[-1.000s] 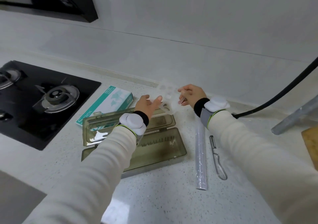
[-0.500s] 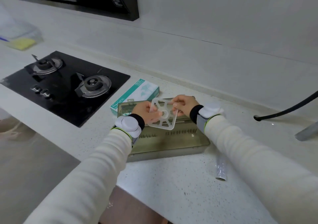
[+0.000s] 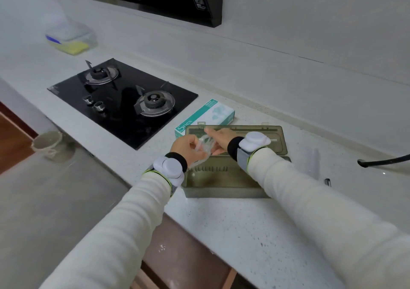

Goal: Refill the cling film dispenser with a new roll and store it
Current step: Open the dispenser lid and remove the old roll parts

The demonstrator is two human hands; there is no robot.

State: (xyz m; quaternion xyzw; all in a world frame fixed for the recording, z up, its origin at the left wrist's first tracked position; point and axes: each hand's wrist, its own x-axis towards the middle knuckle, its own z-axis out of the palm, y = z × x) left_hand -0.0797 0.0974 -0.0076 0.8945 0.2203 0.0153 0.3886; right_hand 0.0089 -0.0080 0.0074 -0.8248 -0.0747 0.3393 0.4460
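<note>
The left hand (image 3: 188,148) and the right hand (image 3: 218,138) meet just above the open cling film dispenser (image 3: 221,183), each with fingers curled onto a clear plastic insert (image 3: 205,148) held between them; the left grips its near side and the right pinches its far side. The insert is blurred, so its shape is hard to read. The dispenser is a smoky translucent box lying on the speckled white worktop (image 3: 244,228), with its lid (image 3: 261,133) folded back flat behind the tray. The cling film roll (image 3: 312,162) lies on the worktop just right of the dispenser, beyond the right forearm, apart from the box. A teal and white carton (image 3: 207,114) sits touching the lid's far left corner. Further left is a black two-burner gas hob (image 3: 115,102), under a dark extractor hood (image 3: 177,0). A black hose (image 3: 386,161) comes in from the right edge
</note>
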